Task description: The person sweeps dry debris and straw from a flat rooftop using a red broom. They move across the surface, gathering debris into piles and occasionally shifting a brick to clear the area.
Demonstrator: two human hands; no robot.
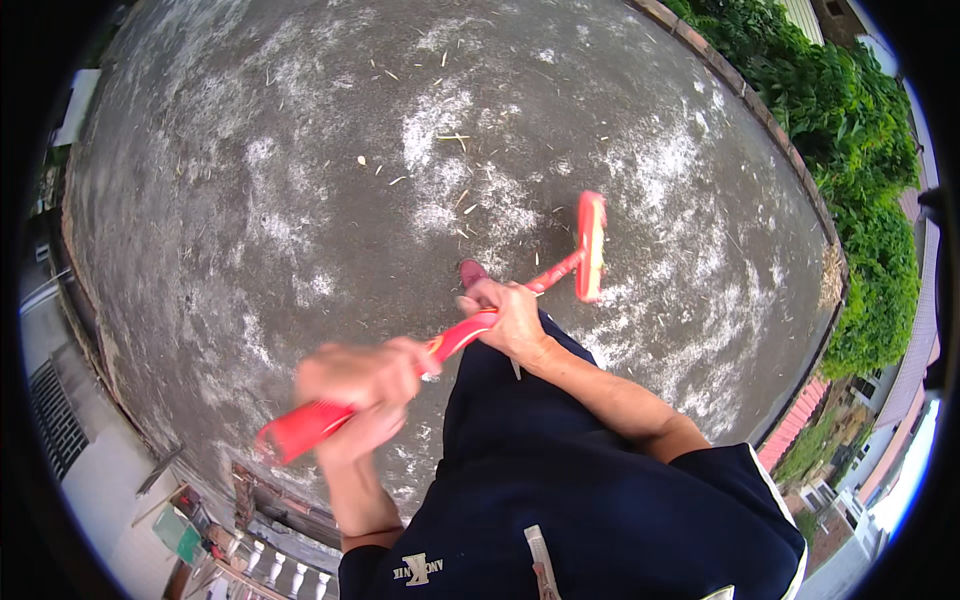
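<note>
A long red pole (454,337) runs diagonally in front of my body. It ends in a red crossbar head (586,247) with a pale yellow strip along its right side; blur keeps me from telling whether this is a broom or a mop. My left hand (360,382), also blurred, is wrapped around the thick upper end of the pole. Farther down, my right hand (514,319) grips the shaft closer to the head. The head is over the concrete to the right of my reddish shoe (471,271); contact with the ground is unclear.
Stained concrete (337,225) with white patches spreads around me, dotted with dry leaf bits (454,138). A low brick edge (780,142) borders it on the right, with leafy green trees (862,195) beyond. White balusters (277,568) stand at lower left.
</note>
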